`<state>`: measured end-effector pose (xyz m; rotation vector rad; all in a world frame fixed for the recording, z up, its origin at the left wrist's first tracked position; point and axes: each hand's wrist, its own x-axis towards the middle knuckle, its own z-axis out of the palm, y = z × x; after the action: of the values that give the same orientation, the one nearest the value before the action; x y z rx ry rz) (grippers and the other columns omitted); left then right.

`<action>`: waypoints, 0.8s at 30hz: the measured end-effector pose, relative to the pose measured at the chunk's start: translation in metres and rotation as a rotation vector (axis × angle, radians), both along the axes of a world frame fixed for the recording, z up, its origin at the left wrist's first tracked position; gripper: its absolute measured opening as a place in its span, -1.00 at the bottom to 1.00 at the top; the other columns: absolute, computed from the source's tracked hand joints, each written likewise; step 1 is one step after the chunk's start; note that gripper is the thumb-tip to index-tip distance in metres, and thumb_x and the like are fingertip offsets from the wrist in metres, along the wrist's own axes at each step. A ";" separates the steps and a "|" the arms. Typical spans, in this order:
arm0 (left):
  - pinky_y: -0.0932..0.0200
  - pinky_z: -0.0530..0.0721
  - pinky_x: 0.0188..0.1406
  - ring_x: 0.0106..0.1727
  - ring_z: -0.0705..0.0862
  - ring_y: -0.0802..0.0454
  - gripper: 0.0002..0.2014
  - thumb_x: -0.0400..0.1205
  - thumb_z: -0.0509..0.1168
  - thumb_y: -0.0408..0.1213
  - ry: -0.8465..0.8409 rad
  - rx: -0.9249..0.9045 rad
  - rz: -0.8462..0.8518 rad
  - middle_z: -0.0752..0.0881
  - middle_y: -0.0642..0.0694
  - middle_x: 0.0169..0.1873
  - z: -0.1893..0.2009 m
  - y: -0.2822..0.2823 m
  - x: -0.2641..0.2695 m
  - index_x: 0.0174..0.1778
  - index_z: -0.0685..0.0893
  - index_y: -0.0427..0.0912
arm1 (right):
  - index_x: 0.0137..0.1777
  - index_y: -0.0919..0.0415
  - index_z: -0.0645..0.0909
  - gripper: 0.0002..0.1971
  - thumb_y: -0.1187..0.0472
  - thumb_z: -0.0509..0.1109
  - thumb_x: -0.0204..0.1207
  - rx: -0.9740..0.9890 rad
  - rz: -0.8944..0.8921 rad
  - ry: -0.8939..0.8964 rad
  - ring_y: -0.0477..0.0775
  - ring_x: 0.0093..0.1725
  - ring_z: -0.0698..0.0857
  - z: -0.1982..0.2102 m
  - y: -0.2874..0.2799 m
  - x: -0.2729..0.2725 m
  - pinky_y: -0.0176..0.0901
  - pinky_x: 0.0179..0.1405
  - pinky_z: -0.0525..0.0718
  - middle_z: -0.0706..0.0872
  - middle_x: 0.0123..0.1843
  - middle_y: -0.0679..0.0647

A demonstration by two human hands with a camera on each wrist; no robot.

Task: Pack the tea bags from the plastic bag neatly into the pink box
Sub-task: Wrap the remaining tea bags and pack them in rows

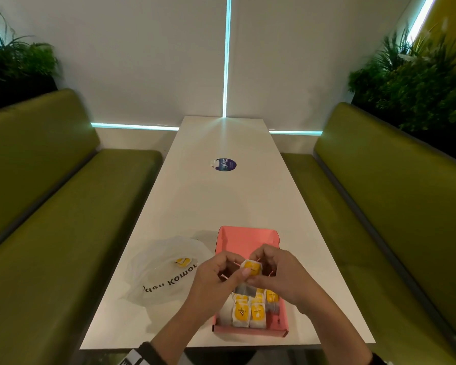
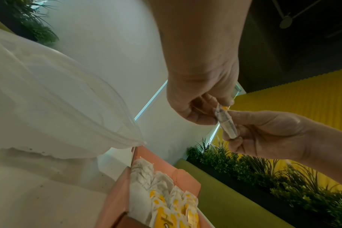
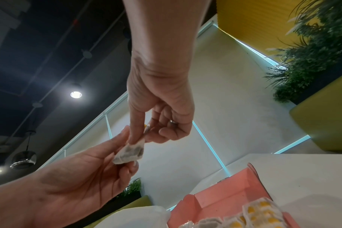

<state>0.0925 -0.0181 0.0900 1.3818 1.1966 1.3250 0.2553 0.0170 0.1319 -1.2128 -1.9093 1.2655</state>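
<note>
Both hands hold one tea bag (image 1: 252, 267) with a yellow tag in the air above the pink box (image 1: 248, 237). My left hand (image 1: 236, 268) pinches its left side and my right hand (image 1: 264, 270) pinches its right side. The left wrist view shows the tea bag (image 2: 224, 121) edge-on between the fingers; in the right wrist view the tea bag (image 3: 130, 152) shows its dark filling. Several tea bags (image 1: 250, 312) lie in rows in the near half of the box. The crumpled plastic bag (image 1: 163, 270) lies left of the box with one tea bag (image 1: 182, 262) inside.
The narrow white table (image 1: 221, 196) runs away from me between two green benches (image 1: 63, 206). A round blue sticker (image 1: 225, 164) sits mid-table. Plants (image 1: 419, 83) stand behind the benches. The box's near wall is close to the table's front edge.
</note>
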 end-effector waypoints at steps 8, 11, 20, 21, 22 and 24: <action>0.31 0.66 -0.26 -0.31 0.74 0.17 -0.85 0.55 0.41 -0.32 0.104 0.022 -0.023 0.78 0.04 -0.36 -0.005 0.002 0.002 -0.02 0.67 -0.02 | -0.20 0.04 0.61 -0.82 0.22 0.58 0.33 0.003 0.011 -0.102 -0.19 -0.28 0.60 0.003 0.001 0.008 -0.40 -0.31 0.57 0.67 -0.26 -0.13; 0.44 0.60 -0.25 -0.25 0.73 0.24 -0.84 0.54 0.43 -0.27 0.187 0.044 0.029 0.78 0.09 -0.32 -0.008 0.004 0.005 -0.04 0.66 0.06 | -0.31 0.04 0.57 -0.80 0.25 0.55 0.37 0.016 -0.031 -0.135 -0.17 -0.32 0.55 0.002 0.003 0.009 -0.45 -0.37 0.51 0.61 -0.32 -0.11; 0.53 0.46 -0.17 -0.11 0.53 0.20 -0.75 0.46 0.47 -0.20 0.769 -0.130 -0.261 0.62 0.15 -0.05 -0.049 0.004 -0.002 0.05 0.71 0.03 | 0.02 0.03 0.50 -0.75 0.34 0.36 0.42 -0.007 -0.077 -0.631 0.06 -0.13 0.67 -0.053 0.020 0.031 -0.10 -0.14 0.67 0.68 -0.09 0.07; 0.60 0.40 -0.22 -0.14 0.52 0.22 -0.75 0.46 0.47 -0.19 0.809 -0.133 -0.305 0.63 0.13 -0.08 -0.052 0.003 -0.001 0.06 0.73 -0.02 | 0.07 0.01 0.53 -0.73 0.32 0.35 0.43 -0.013 -0.052 -0.668 0.06 -0.08 0.68 -0.059 0.019 0.031 -0.14 -0.10 0.68 0.69 -0.04 0.06; 0.62 0.37 -0.24 -0.15 0.54 0.21 -0.76 0.47 0.46 -0.19 0.839 -0.146 -0.341 0.66 0.09 -0.08 -0.054 0.002 0.001 0.06 0.75 -0.04 | 0.07 0.01 0.56 -0.75 0.29 0.36 0.43 -0.003 -0.031 -0.692 0.03 -0.06 0.67 -0.063 0.018 0.031 -0.24 -0.10 0.66 0.68 -0.04 0.02; 0.57 0.42 -0.14 -0.07 0.64 0.14 -0.76 0.51 0.42 -0.22 0.881 -0.174 -0.374 0.72 0.03 0.02 -0.059 0.000 0.004 0.11 0.75 -0.04 | -0.12 -0.04 0.59 -0.87 0.23 0.34 0.42 0.040 -0.005 -0.698 -0.06 -0.11 0.60 -0.069 0.015 0.029 -0.50 -0.27 0.49 0.61 -0.19 -0.13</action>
<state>0.0961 -0.0178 0.0310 2.0117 1.4464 0.3099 0.2847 0.0316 0.0626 -1.7970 -2.3761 0.8450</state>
